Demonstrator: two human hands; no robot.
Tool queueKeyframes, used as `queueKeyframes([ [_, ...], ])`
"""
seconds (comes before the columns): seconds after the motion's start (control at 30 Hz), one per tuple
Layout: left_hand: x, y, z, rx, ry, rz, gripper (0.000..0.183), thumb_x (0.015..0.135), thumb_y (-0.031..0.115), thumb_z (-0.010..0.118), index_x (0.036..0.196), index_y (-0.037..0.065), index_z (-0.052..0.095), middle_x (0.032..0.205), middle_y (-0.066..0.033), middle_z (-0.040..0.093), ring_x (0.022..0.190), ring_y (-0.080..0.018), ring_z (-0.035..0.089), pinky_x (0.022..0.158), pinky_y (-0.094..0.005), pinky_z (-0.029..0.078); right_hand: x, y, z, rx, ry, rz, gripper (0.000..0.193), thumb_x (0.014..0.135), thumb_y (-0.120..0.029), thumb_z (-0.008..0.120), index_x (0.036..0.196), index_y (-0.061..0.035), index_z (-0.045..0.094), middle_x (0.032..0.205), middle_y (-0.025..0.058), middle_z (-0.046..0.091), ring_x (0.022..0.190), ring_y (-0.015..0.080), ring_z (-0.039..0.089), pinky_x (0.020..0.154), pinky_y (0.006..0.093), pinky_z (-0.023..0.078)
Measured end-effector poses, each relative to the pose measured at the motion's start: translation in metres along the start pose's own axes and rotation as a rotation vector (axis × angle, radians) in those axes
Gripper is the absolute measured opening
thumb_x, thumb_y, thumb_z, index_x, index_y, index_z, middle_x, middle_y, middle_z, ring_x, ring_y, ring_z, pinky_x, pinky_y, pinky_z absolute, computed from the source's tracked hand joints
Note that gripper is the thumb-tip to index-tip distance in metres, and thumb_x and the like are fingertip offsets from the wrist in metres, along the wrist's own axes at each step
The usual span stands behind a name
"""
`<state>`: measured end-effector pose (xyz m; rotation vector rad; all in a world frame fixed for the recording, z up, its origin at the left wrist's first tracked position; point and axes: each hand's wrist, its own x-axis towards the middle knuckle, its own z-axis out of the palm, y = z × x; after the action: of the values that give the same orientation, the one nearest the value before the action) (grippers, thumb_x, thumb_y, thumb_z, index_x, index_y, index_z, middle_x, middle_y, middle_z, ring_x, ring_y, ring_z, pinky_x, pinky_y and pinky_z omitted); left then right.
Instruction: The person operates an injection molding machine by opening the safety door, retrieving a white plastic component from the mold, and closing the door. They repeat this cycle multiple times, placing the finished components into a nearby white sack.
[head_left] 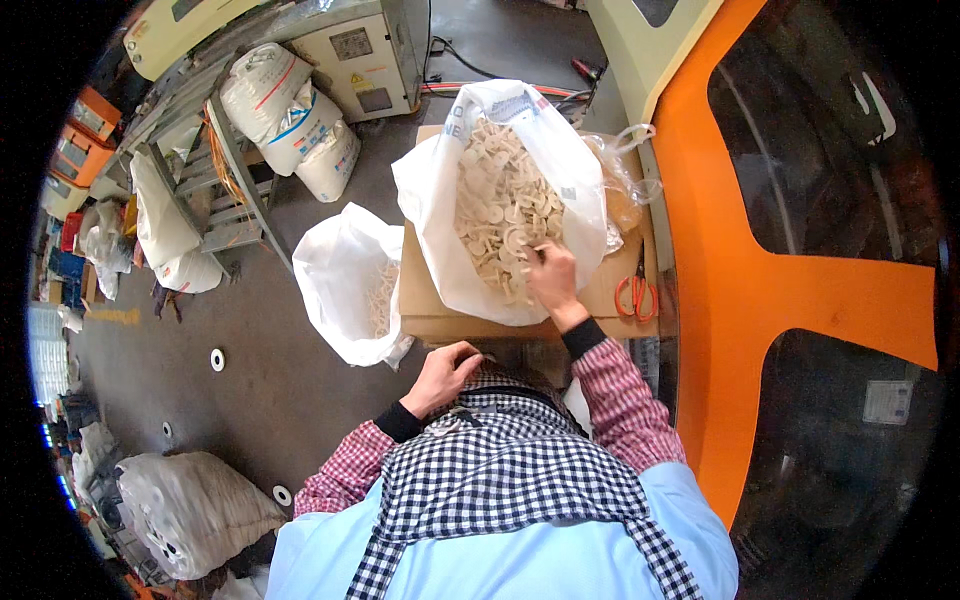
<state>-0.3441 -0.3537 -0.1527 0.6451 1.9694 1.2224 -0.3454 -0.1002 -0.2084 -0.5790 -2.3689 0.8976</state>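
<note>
A large white plastic bag (428,240), its mouth wide apart, stands on a cardboard box (420,312) in front of me. Inside lie many small cream-coloured plastic parts (492,215), some with round disc heads and stems. My right hand (553,280) reaches over the bag's near right edge, its fingers bent together at the parts; they look closed on one, though it is mostly hidden. My left hand (438,380) rests at my lap on the checked apron (500,460), with nothing visible in it and its fingers loosely laid down.
A smaller white bag (335,275) with thin pale pieces stands left of the box. Orange-handled scissors (636,297) and a clear plastic bag (625,175) lie at the box's right side. An orange machine frame (705,300) rises close on the right. Stacked sacks (290,110) stand far left.
</note>
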Motion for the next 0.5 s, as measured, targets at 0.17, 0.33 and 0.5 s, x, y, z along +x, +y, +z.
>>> queueKeyframes([
  [0.17, 0.053, 0.033, -0.020, -0.538, -0.112, 0.065, 0.034, 0.095, 0.021, 0.046, 0.119, -0.003, 0.048, 0.084, -0.0051, 0.060, 0.063, -0.0071, 0.055, 0.054, -0.0196, 0.044, -0.004, -0.050, -0.050, 0.893, -0.105, 0.475, 0.018, 0.085, -0.013, 0.061, 0.096, 0.0018, 0.063, 0.085, 0.0083, 0.065, 0.075, 0.0133, 0.061, 0.067, 0.0272, 0.049],
  [0.33, 0.069, 0.067, -0.035, -0.584, -0.204, 0.010, 0.028, 0.093, 0.021, 0.051, 0.109, -0.002, 0.054, 0.080, -0.0040, 0.060, 0.065, -0.0074, 0.054, 0.058, -0.0192, 0.045, -0.012, -0.061, -0.042, 1.136, -0.221, 0.496, 0.023, 0.088, -0.013, 0.057, 0.105, 0.0031, 0.059, 0.093, 0.0094, 0.064, 0.082, 0.0147, 0.059, 0.074, 0.0274, 0.048],
  [0.5, 0.051, 0.076, -0.041, -0.448, 0.140, 0.106, 0.019, 0.090, 0.015, 0.054, 0.094, -0.003, 0.060, 0.075, -0.0044, 0.060, 0.064, -0.0094, 0.056, 0.060, -0.0251, 0.048, -0.027, -0.076, -0.057, 0.589, -0.362, 0.067, 0.038, 0.092, -0.014, 0.048, 0.126, 0.0029, 0.046, 0.111, 0.0135, 0.059, 0.102, 0.0196, 0.054, 0.088, 0.0309, 0.043],
])
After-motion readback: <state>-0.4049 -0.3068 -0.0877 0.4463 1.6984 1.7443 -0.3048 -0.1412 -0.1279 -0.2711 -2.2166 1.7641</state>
